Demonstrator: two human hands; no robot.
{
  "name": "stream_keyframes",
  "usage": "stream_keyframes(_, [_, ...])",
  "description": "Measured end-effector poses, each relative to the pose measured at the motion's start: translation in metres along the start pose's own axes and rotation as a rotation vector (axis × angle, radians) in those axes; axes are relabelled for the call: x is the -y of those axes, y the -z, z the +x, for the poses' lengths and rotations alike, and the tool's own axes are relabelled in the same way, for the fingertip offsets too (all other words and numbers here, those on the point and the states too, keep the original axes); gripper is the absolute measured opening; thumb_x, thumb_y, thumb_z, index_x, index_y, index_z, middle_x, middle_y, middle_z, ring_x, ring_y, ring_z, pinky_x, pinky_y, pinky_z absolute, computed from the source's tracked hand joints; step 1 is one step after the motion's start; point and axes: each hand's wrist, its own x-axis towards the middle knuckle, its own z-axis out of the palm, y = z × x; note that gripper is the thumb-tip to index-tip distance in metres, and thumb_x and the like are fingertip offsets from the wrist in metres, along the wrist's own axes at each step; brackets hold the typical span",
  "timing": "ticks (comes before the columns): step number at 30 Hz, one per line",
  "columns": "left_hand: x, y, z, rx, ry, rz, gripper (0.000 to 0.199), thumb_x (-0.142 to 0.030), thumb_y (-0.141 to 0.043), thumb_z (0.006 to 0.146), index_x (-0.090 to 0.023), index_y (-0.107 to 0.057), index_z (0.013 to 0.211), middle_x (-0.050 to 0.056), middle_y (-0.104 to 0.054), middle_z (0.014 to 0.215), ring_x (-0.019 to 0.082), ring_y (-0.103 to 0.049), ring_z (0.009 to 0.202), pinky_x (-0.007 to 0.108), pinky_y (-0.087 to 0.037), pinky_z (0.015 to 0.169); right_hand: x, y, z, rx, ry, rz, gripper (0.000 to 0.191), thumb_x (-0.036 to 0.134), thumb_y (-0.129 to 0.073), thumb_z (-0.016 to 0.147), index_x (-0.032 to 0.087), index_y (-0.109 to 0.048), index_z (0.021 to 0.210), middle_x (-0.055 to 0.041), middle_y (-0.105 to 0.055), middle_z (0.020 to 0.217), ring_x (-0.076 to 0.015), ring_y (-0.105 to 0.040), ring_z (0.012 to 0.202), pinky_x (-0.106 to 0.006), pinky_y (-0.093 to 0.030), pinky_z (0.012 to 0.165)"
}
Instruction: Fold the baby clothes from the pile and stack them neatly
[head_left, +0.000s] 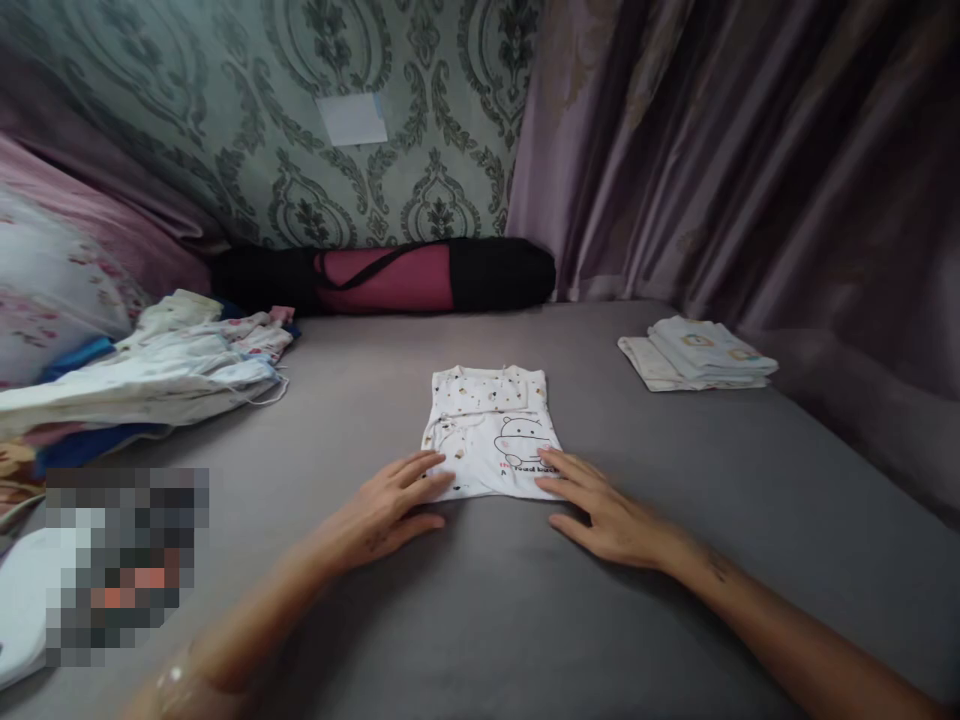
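A white baby shirt [480, 440] lies folded on the grey bed sheet [480, 610] in front of me. It has small printed spots, tie strings and a cartoon animal with lettering at its lower right. My left hand [397, 500] rests on the shirt's near left corner, fingers spread. On the near right corner lies my right hand [600, 505], its fingers also apart and reaching over part of the lettering. Neither hand grips the cloth.
Loose clothes [172, 360] are heaped at the left. A folded stack of white clothes [697, 355] sits at the right. Along the patterned wall lies a long black and pink bag [382, 278]. Purple curtains [720, 150] hang at the right; a blurred-out patch covers the lower left.
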Motion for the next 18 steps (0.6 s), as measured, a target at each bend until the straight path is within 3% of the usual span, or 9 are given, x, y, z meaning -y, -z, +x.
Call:
stream_keyframes(3, [0.000,0.006,-0.016,0.009,0.008,-0.038,0.031,-0.034,-0.045,0.096,-0.030,-0.058,0.124,0.007,-0.056,0.130,0.023,-0.050,0.118,0.039,-0.047,0.097,-0.003,0.005,-0.014,-0.065,0.019,0.015,0.035,0.033,-0.051,0.092,0.025,-0.060,0.125,-0.0085,-0.047,0.142,-0.0233,-0.041,0.132,-0.043,-0.039,0.107])
stream_keyframes(7, [0.001,0.007,-0.019,0.043,0.015,-0.117,0.034,-0.026,-0.036,0.098,-0.028,-0.058,0.124,0.007,-0.062,0.115,0.018,-0.058,0.103,0.031,-0.051,0.088,-0.010,0.008,-0.014,-0.100,0.082,-0.015,0.028,0.027,-0.049,0.093,0.025,-0.063,0.118,-0.0088,-0.060,0.124,-0.0212,-0.056,0.114,-0.043,-0.046,0.100])
stream_keyframes(18, [-0.004,-0.001,-0.012,0.044,0.067,-0.016,0.032,-0.022,-0.032,0.098,-0.024,-0.060,0.112,0.006,-0.062,0.110,0.016,-0.061,0.091,0.026,-0.050,0.082,-0.003,0.004,-0.006,-0.113,0.103,-0.107,0.031,0.013,-0.037,0.094,0.024,-0.064,0.105,-0.0068,-0.064,0.109,-0.0183,-0.060,0.097,-0.034,-0.052,0.084])
